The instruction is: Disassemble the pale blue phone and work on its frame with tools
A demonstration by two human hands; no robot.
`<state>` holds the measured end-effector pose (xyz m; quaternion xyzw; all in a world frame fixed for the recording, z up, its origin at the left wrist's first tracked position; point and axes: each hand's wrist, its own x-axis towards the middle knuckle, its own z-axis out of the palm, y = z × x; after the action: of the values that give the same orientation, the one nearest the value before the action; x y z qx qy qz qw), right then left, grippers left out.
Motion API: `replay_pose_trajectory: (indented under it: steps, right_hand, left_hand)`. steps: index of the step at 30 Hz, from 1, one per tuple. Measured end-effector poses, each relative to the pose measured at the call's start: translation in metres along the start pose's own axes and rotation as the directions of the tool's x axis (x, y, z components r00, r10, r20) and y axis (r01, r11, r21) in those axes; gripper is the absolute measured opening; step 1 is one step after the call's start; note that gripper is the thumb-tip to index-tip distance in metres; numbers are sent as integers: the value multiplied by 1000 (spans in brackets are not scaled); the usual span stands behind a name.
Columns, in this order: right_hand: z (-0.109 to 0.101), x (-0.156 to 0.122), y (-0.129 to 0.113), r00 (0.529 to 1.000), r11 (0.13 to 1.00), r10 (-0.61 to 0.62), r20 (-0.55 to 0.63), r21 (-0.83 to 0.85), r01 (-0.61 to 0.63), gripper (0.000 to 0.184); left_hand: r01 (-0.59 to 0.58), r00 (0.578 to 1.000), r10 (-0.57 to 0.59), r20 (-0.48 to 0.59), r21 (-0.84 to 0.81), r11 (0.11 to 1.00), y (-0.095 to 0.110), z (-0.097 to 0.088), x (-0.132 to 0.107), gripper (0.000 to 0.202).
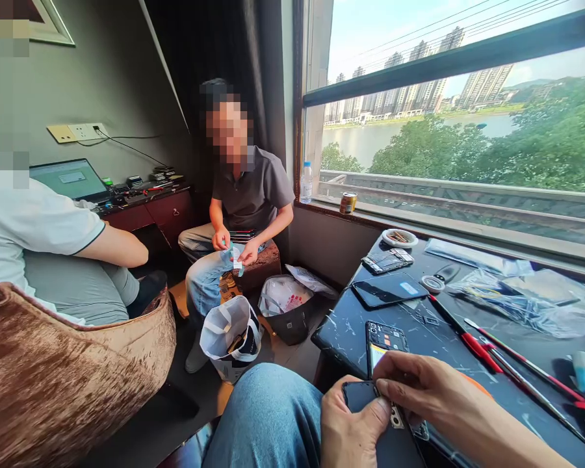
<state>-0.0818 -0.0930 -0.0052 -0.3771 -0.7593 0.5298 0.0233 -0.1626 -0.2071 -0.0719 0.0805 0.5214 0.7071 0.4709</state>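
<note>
Nearest, the left hand [348, 422] closes around a flat, smooth, dark phone panel [394, 447] over the worktop's near edge; the right hand [414, 383] curls its fingers at the panel's edge, and whether they grip it I cannot tell. Just beyond lies an opened phone [387, 334] on the glossy, white-veined black worktop [341, 328]. To the right lie slender metal tweezers [521, 364] and crinkled clear plastic bags [550, 312]. Farther left rests a glassy rectangular phone [389, 290]; farthest, a round white dish [400, 238].

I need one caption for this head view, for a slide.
Left hand holds a phone, right hand at its edge, near a table with tools.
</note>
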Motion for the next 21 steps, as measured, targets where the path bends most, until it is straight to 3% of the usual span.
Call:
replay_pose_trajectory:
  steps: [2, 4, 11, 17, 21]
  right_hand:
    - [-1, -2, -1, 993, 999, -5, 116, 52, -1, 27]
    - [-3, -5, 0, 988, 996, 6, 155, 86, -19, 25]
    - [-9, -14, 1, 989, 977, -46, 142, 213, 15, 12]
    - [-10, -13, 1, 997, 972, -43, 66, 235, 27, 13]
    - [-11, -12, -5, 991, 979, -66, 113, 198, 43, 15]
  left_hand:
    - [-11, 1000, 11, -4, 47, 999, 1, -1, 0, 52]
    - [-16, 1000, 17, -12, 75, 997, 2, -1, -1, 51]
    - [47, 999, -48, 20, 13, 999, 12, 6, -20, 36]
    - [148, 985, -142, 101, -54, 988, 22, 11, -26, 46]
    - [109, 992, -103, 71, -90, 990, 23, 12, -24, 45]
